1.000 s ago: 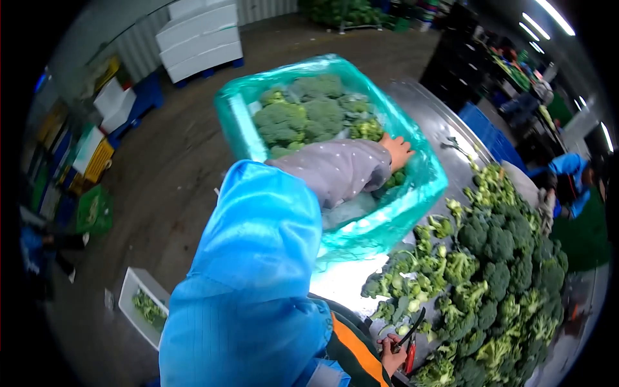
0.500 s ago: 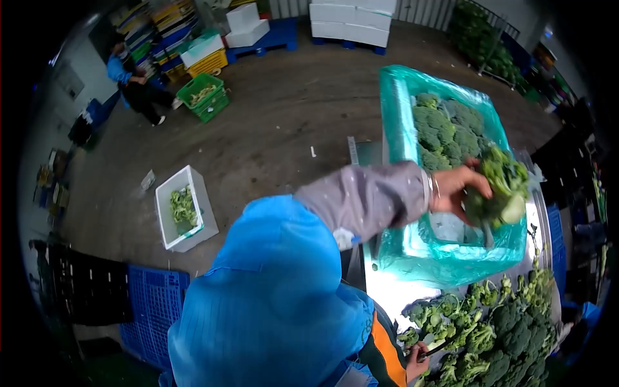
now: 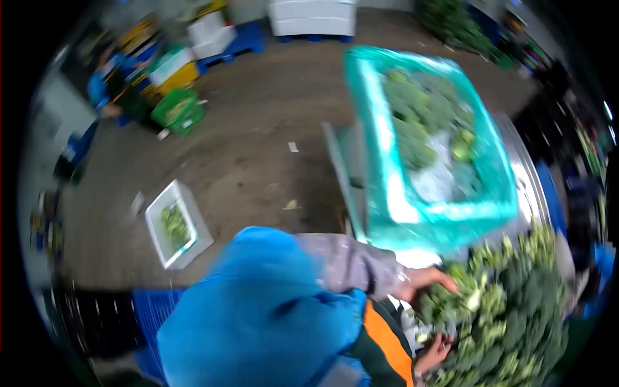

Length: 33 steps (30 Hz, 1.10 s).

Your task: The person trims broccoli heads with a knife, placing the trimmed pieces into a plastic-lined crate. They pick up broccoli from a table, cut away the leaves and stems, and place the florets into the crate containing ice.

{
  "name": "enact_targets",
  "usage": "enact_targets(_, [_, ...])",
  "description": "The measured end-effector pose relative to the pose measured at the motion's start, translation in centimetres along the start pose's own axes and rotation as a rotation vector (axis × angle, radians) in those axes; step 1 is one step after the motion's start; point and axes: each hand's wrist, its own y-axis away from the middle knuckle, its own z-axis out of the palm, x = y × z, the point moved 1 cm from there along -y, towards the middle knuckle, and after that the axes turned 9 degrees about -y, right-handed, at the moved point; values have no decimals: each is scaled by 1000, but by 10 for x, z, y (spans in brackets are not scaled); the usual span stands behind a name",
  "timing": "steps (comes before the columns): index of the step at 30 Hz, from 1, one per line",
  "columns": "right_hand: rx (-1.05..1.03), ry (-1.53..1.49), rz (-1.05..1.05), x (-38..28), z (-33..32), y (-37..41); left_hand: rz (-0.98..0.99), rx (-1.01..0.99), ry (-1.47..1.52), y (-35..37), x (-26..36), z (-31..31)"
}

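left hand (image 3: 427, 281) curls over broccoli (image 3: 440, 308); right hand (image 3: 434, 355) has bent fingers close by; i can't tell if either pinches; cup it softly

no readable text, label, brand, number or sign on anything in this partly blurred view

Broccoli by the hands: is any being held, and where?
The left hand touches broccoli, but blur hides whether it grips and where. For the right hand, I can't tell.
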Motion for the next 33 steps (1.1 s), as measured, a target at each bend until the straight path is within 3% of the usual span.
enact_targets(2, [-10, 252, 27, -34, 23, 20, -9, 58, -97, 21, 4, 7])
enact_targets(3, [-3, 417, 159, -46, 23, 25, -5, 143, -136, 17, -2, -1])
enact_targets(4, [-34, 385, -26, -26, 6, 28, -10, 244, -168, 23, -2, 3])
enact_targets(5, [-119, 465, -198, -34, 16, 27, 40, 179, -144, 15, -8, -11])
enact_targets(7, [-146, 603, -237, -45, 26, 28, 105, 157, -196, 11, -11, -14])
enact_targets(8, [-203, 649, -258, -51, 34, 26, 133, 290, -238, 10, -16, -13])
enact_targets(10, [-213, 689, -360, -56, 47, 27, 109, 337, -282, 9, -23, -14])
enact_targets(15, [-232, 792, -369, -63, 67, 27, 114, 369, -275, 11, -19, -13])
enact_targets(20, [-173, 964, -336, -50, 53, 22, 137, 358, -369, 16, -18, -5])
enact_targets(21, [-145, 1140, -104, -38, 24, 21, 80, 364, -340, 21, -15, -6])
enact_targets(22, [-143, 1301, 100, -26, -11, 17, 221, 199, -384, 20, -21, -20])
enact_targets(23, [-167, 1085, 299, -12, -41, 20, 295, 143, -479, 30, -13, -3])
enact_targets(24, [-302, 1078, 58, 1, -60, 24, 441, 112, -734, 26, -11, -11])
enact_targets(25, [-179, 573, 163, 1, -53, 31, 473, 115, -828, 24, -7, -6])
enact_targets(26, [-260, 591, 304, -45, -11, 27, 552, 209, -989, 19, -6, -2])
enact_targets(27, [-159, 375, 434, -42, -8, 22, 745, 281, -1130, -5, -17, -17])
enact_targets(29, [-168, -28, 142, -48, 38, 15, 799, 379, -1315, -20, -15, -9])
enact_targets(30, [-159, -148, 226, -72, 65, 16, 807, 352, -1351, -24, -15, -5])
enact_targets(31, [-445, -301, 306, -71, 60, 8, 629, 344, -1330, -19, -14, 5])
enact_targets(32, [-439, -185, 344, -66, 51, 3, 446, 322, -1298, -17, -15, 12])
enact_targets(33, [-438, -70, 383, -66, 51, 1, 459, 326, -1306, -17, -20, 11])
